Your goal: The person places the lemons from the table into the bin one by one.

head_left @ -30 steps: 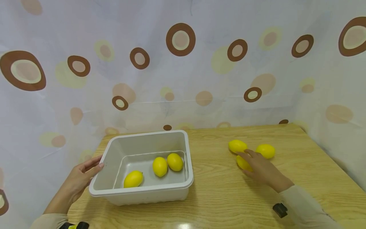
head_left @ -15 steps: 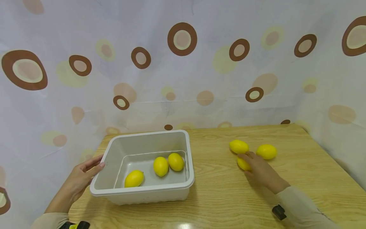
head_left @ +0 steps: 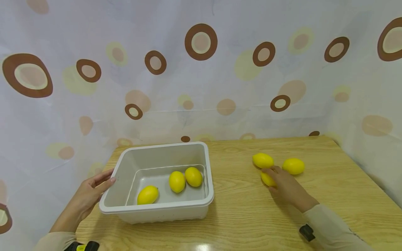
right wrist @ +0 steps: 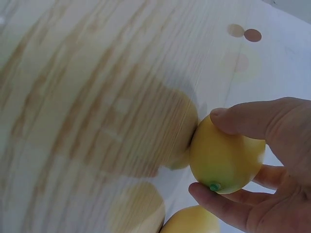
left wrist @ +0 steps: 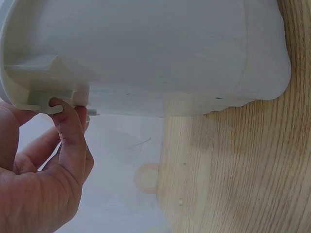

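My left hand (head_left: 89, 195) grips the left rim of a light grey plastic tub (head_left: 163, 211), thumb on top. In the left wrist view its fingers curl under the lip of the tub (left wrist: 170, 48). Three yellow lemons lie inside, one at the near left (head_left: 147, 195), the others side by side toward the right. Out on the right side of the table, my right hand (head_left: 287, 188) holds another lemon (head_left: 267, 179). The right wrist view shows thumb and fingers around this lemon (right wrist: 226, 158), its green stem end showing.
Two more lemons lie close to the right hand, one just behind it (head_left: 263, 160) and one to its right (head_left: 293, 166). Pale wood covers the tabletop (head_left: 238, 209). A curtain with brown and beige spots (head_left: 201, 80) hangs behind and at both sides.
My right hand's fingers have closed in around the nearest lemon, the hand shifting slightly left and down. The left hand stays on the tub, and the view has shifted a little.
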A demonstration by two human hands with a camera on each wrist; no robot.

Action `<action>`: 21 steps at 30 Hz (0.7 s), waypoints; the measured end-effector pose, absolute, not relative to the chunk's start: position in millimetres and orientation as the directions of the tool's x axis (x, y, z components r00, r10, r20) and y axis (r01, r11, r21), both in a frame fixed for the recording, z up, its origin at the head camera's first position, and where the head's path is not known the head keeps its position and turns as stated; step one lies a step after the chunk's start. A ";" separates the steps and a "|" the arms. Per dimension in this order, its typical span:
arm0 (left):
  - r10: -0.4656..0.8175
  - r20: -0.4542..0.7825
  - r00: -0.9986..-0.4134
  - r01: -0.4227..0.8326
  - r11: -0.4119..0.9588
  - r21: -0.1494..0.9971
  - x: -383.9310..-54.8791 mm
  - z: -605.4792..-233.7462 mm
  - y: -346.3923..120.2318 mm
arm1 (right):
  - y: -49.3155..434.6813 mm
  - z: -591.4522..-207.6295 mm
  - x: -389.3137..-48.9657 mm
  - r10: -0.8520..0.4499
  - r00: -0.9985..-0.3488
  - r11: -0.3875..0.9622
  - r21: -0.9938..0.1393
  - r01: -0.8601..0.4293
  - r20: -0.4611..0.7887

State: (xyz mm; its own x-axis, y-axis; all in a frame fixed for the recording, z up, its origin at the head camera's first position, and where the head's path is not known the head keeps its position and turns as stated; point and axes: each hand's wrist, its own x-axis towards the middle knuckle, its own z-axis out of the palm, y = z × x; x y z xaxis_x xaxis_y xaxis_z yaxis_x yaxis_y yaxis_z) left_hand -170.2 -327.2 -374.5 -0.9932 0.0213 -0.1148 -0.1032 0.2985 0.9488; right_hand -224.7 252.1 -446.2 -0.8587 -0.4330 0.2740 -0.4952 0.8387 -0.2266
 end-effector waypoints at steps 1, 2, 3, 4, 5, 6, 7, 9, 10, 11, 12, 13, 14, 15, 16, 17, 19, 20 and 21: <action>0.020 -0.116 -0.993 -0.105 0.300 0.948 -170.2 -374.5 -327.2 | 251.9 -446.3 -224.8 -0.431 -0.859 0.840 -0.225 -0.494 0.275; 0.022 -0.114 -0.993 -0.102 0.298 0.949 -170.3 -374.5 -327.4 | 251.7 -446.5 -224.9 -0.430 -0.860 0.841 -0.225 -0.492 0.275; 0.020 -0.115 -0.993 -0.104 0.297 0.949 -170.4 -374.6 -327.3 | 251.4 -446.6 -225.0 -0.429 -0.860 0.843 -0.222 -0.491 0.276; 0.019 -0.117 -0.993 -0.107 0.294 0.950 -170.4 -374.5 -327.2 | 251.1 -446.5 -225.1 -0.426 -0.862 0.844 -0.221 -0.488 0.275; 0.021 -0.114 -0.993 -0.103 0.290 0.951 -170.4 -374.6 -327.2 | 250.7 -446.3 -225.1 -0.425 -0.863 0.845 -0.221 -0.486 0.273; 0.019 -0.116 -0.993 -0.105 0.287 0.952 -170.4 -374.6 -327.1 | 250.3 -445.8 -225.1 -0.424 -0.864 0.847 -0.220 -0.485 0.272; 0.019 -0.117 -0.993 -0.107 0.285 0.953 -170.6 -374.6 -327.1 | 249.5 -445.3 -225.2 -0.423 -0.865 0.847 -0.221 -0.483 0.271; 0.021 -0.119 -0.993 -0.109 0.282 0.953 -170.9 -374.7 -327.2 | 248.2 -442.8 -225.5 -0.422 -0.864 0.847 -0.221 -0.484 0.273; 0.022 -0.120 -0.993 -0.109 0.283 0.953 -171.1 -374.8 -327.0 | 247.6 -441.2 -225.7 -0.426 -0.862 0.845 -0.219 -0.487 0.275; 0.023 -0.120 -0.992 -0.109 0.284 0.953 -171.3 -374.8 -326.9 | 246.8 -439.1 -226.0 -0.430 -0.859 0.844 -0.215 -0.492 0.280; 0.021 -0.126 -0.992 -0.115 0.287 0.951 -171.4 -374.8 -326.6 | 246.0 -436.6 -226.2 -0.433 -0.855 0.843 -0.209 -0.496 0.284; 0.023 -0.124 -0.992 -0.112 0.286 0.952 -171.7 -375.0 -326.7 | 244.9 -433.7 -226.6 -0.437 -0.852 0.841 -0.204 -0.500 0.289; 0.025 -0.123 -0.992 -0.111 0.285 0.952 -171.9 -375.0 -326.8 | 243.7 -430.3 -227.3 -0.442 -0.848 0.840 -0.196 -0.506 0.294; 0.023 -0.124 -0.992 -0.112 0.286 0.952 -172.2 -375.1 -326.7 | 242.4 -426.8 -227.9 -0.445 -0.845 0.840 -0.190 -0.509 0.298; 0.025 -0.121 -0.992 -0.109 0.286 0.952 -172.3 -375.0 -326.8 | 240.8 -423.0 -228.6 -0.445 -0.844 0.840 -0.187 -0.509 0.299; 0.025 -0.120 -0.993 -0.108 0.284 0.953 -172.4 -374.9 -326.9 | 238.9 -418.7 -229.3 -0.440 -0.846 0.842 -0.190 -0.506 0.300; 0.027 -0.114 -0.993 -0.102 0.286 0.953 -172.4 -374.9 -327.3 | 235.0 -410.1 -230.8 -0.432 -0.851 0.843 -0.200 -0.499 0.299; 0.030 -0.113 -0.993 -0.100 0.286 0.953 -172.3 -374.8 -327.5 | 233.1 -405.7 -231.4 -0.426 -0.854 0.844 -0.209 -0.494 0.298; 0.028 -0.115 -0.993 -0.102 0.285 0.953 -172.1 -374.7 -327.4 | 231.2 -401.5 -231.8 -0.420 -0.857 0.844 -0.218 -0.490 0.300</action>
